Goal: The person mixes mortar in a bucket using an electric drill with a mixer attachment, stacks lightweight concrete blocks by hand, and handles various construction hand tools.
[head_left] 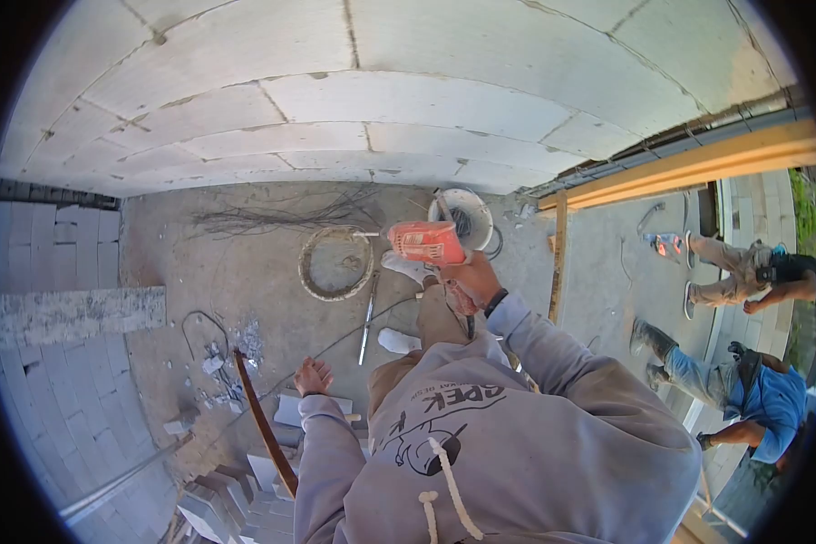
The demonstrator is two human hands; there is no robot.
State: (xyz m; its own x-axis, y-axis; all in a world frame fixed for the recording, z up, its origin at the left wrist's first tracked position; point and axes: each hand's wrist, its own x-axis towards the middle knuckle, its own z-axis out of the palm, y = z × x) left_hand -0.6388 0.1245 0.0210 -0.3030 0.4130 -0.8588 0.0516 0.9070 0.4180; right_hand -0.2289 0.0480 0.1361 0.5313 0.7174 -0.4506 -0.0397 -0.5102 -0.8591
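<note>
My right hand (463, 279) grips a red power drill (426, 243) by its handle, with the bit pointing left. A cord hangs below the grip. The drill is held above the floor, between a round tub with a mortar-crusted rim (305, 276) and a white bucket (483, 210). Lower down on the left, my left hand (314, 376) is empty, its fingers loosely bent and apart. Near it are pale blocks (290, 410) and a long curved brown strip (265, 422). A thin metal bar (368, 322) lies on the floor beside my feet.
A pale block wall (408, 100) rises ahead. Thin wires (286, 215) lie along its base. Rubble (218, 363) and stacked blocks (218, 503) are at left. A timber post (558, 254) stands at right, with two people (743, 263) (725, 376) beyond it.
</note>
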